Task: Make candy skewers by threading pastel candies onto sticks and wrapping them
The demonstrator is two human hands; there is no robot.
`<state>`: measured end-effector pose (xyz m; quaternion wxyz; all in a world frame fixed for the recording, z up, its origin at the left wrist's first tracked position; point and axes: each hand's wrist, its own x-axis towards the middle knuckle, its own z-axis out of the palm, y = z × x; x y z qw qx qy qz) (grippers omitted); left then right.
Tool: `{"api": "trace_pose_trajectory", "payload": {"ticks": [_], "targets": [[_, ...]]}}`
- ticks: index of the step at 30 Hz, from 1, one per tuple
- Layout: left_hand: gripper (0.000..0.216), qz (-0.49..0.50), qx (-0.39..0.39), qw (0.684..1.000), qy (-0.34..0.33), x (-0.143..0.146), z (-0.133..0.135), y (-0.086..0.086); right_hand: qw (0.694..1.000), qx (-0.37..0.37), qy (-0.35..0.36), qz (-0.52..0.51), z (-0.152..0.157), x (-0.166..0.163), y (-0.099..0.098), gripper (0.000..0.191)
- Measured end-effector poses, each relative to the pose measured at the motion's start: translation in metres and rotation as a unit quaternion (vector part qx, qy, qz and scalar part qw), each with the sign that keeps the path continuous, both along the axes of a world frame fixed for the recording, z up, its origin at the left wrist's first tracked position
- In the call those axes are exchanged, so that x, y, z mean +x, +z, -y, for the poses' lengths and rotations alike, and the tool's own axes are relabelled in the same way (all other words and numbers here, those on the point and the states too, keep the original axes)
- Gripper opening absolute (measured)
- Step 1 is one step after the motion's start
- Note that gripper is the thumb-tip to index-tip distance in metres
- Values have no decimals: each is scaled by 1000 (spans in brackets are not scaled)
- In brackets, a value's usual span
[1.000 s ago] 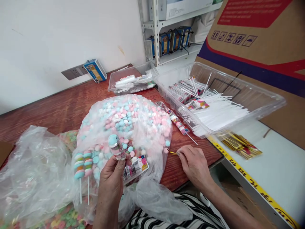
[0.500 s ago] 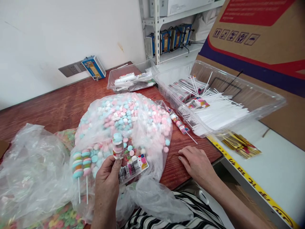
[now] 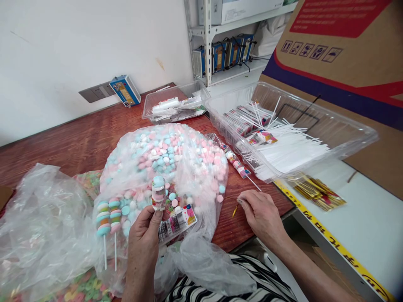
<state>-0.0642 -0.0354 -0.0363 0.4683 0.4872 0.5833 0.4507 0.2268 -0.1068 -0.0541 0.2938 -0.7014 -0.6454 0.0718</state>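
My left hand (image 3: 145, 239) is closed round a wrapped candy skewer (image 3: 158, 192), held upright over a big clear bag of pink, blue and white candy discs (image 3: 166, 159). My right hand (image 3: 260, 216) rests on the red-brown table (image 3: 78, 138) near its front edge. Its fingers pinch a thin gold twist tie (image 3: 234, 209). Two finished candy skewers (image 3: 108, 216) on white sticks lie on the bag to the left. Another wrapped skewer (image 3: 234, 161) lies on the table to the right of the bag.
A clear tray (image 3: 315, 121) of white sticks and printed wrappers stands at right, a smaller clear tray (image 3: 173, 105) behind. A bundle of gold ties (image 3: 316, 193) lies on the white surface. Crumpled plastic (image 3: 40, 226) fills the left. A large cardboard box (image 3: 346, 54) and shelving stand behind.
My right hand went flat on the table, then pinched up the gold tie again. My left hand turned the wrapped skewer more upright.
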Motion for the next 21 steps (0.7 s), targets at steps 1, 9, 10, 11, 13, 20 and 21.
{"api": "trace_pose_trajectory", "payload": {"ticks": [1, 9, 10, 11, 13, 20, 21], "targets": [[29, -3, 1, 1000, 1, 0, 0, 0, 1000, 4, -5, 2, -1, 0, 0, 21], [27, -74, -1, 997, -28, 2, 4, 8, 1000, 3, -26, -5, -12, -1, 9, 18], [28, -84, -1, 996, -25, 1, 4, 10, 1000, -6, -17, -2, -13, 1, 9, 17], [28, -92, -1, 996, -20, 1, 4, 12, 1000, -18, -5, 3, -15, 3, 9, 15], [29, -104, -1, 995, -12, 1, 5, 14, 998, -48, 24, 20, -15, 7, 7, 15], [29, -107, 3, 994, -9, 1, 3, 15, 987, -125, 68, 69, 0, 10, 7, 21], [29, -109, 3, 994, -11, 1, 3, 15, 986, -130, 69, 79, 3, 10, 9, 22]]}}
